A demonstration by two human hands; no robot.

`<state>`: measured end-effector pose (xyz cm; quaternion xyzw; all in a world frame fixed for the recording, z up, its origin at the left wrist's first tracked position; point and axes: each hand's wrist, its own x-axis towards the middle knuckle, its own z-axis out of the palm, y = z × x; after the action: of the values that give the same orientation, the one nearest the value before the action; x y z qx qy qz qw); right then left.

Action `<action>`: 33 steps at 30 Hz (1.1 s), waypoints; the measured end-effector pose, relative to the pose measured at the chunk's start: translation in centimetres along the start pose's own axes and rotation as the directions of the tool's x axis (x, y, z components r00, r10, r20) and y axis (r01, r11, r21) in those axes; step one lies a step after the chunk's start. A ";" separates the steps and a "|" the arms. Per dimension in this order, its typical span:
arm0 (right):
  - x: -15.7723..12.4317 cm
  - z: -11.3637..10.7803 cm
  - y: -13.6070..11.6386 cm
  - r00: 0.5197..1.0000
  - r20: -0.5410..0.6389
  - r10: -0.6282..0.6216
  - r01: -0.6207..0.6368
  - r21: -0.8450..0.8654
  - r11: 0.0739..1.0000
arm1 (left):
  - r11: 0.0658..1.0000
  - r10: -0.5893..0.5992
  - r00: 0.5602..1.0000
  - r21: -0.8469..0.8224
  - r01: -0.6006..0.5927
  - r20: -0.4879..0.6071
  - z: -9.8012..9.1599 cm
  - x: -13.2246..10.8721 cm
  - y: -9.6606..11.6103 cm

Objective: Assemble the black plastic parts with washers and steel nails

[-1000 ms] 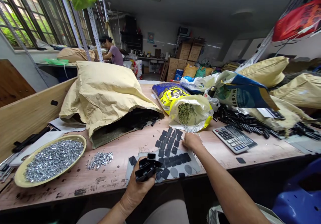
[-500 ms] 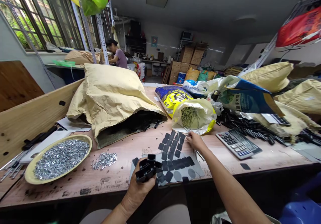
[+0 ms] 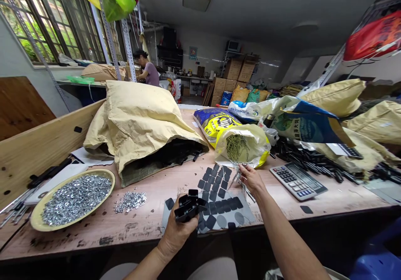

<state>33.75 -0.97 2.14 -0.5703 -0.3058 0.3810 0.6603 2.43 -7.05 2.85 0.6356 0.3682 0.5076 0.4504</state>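
Note:
My left hand (image 3: 178, 230) is closed around a stack of black plastic parts (image 3: 189, 205), held above the front edge of the wooden table (image 3: 138, 223). My right hand (image 3: 251, 179) pinches a few thin metal screws (image 3: 239, 177), lifted just in front of the open yellow bag of screws (image 3: 241, 144). Between my hands lies a grey sheet (image 3: 235, 210) covered with several black adhesive pads (image 3: 216, 185).
A yellow bowl of metal nuts (image 3: 72, 197) and a loose pile of nuts (image 3: 130, 200) sit at left. A large tan sack (image 3: 138, 119) spills black parts. A calculator (image 3: 295, 180) lies at right beside more sacks. Another person (image 3: 147, 69) works far behind.
My right hand has risen from the table near the bag's mouth with screws pinched in it. My left hand with the black parts has shifted slightly right.

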 end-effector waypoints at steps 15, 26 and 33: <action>-10.1 6.9 -7.9 0.922 0.387 -0.014 0.012 0.008 1.000 | 0.997 0.074 0.995 -0.025 -0.073 0.063 1.0 1.7 0.3; -13.1 10.4 -9.4 0.862 0.471 -0.186 0.305 -0.191 0.933 | 0.987 0.072 0.991 0.138 -0.087 0.113 1.3 1.4 0.0; -13.4 10.1 -8.9 0.843 0.507 -0.183 0.339 -0.236 0.911 | 0.982 0.097 0.988 0.153 -0.114 0.117 1.1 1.4 -0.1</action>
<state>19.69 -7.65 12.92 -0.5103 -0.5903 0.3600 0.5114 3.77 -5.93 3.13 0.7148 0.3481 0.4643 0.3902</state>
